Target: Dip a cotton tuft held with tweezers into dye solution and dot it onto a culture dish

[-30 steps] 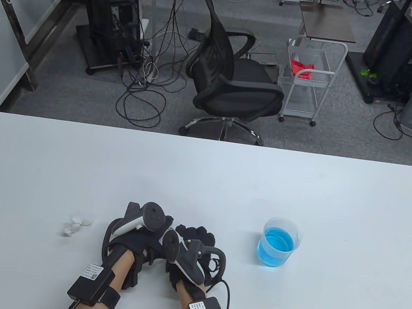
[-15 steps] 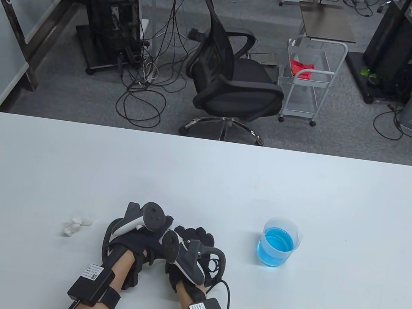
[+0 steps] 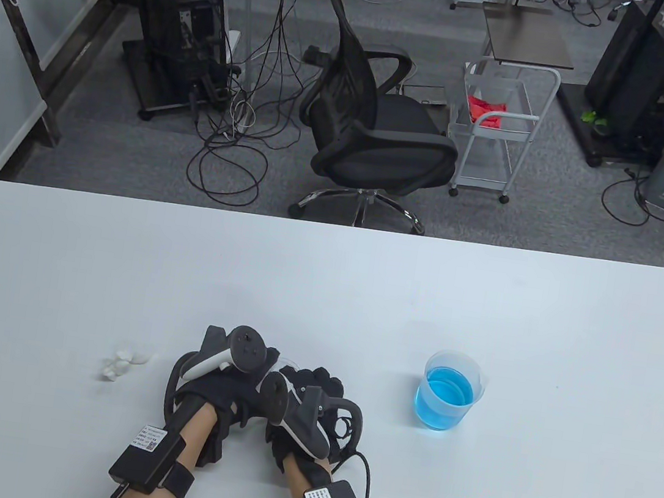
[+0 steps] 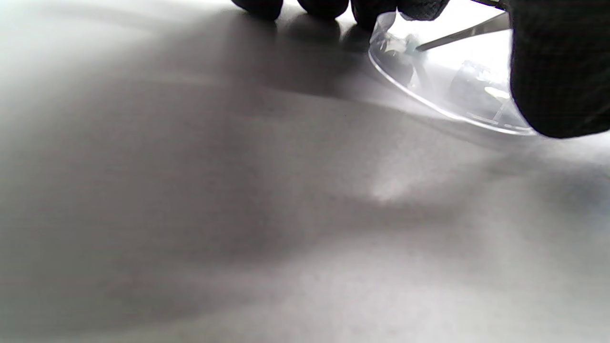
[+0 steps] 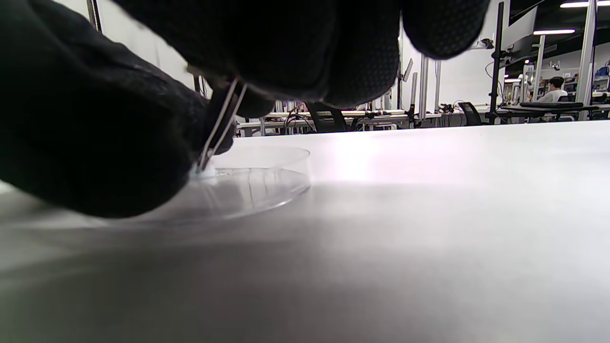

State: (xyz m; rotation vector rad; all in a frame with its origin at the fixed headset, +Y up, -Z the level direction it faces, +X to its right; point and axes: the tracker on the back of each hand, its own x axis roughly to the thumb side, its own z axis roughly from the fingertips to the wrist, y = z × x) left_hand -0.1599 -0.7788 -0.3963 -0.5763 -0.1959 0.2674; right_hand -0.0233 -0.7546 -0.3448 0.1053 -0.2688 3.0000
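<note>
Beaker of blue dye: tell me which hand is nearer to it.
Right. The right hand sits just left of the beaker of blue dye, with bare table between them. The left hand lies farther left, beyond the right hand, closer to the cotton tufts.

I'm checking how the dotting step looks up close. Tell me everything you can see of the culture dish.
The culture dish is a shallow, round, clear dish, plastic or glass by its look, with a low upright wall and no lid visible. It sits flat on the white table, mostly hidden under both hands in the table view. The left hand has fingertips at its rim. The right hand holds thin metal tweezers angled down into it, tips at the dish floor with a small pale tuft.
</note>
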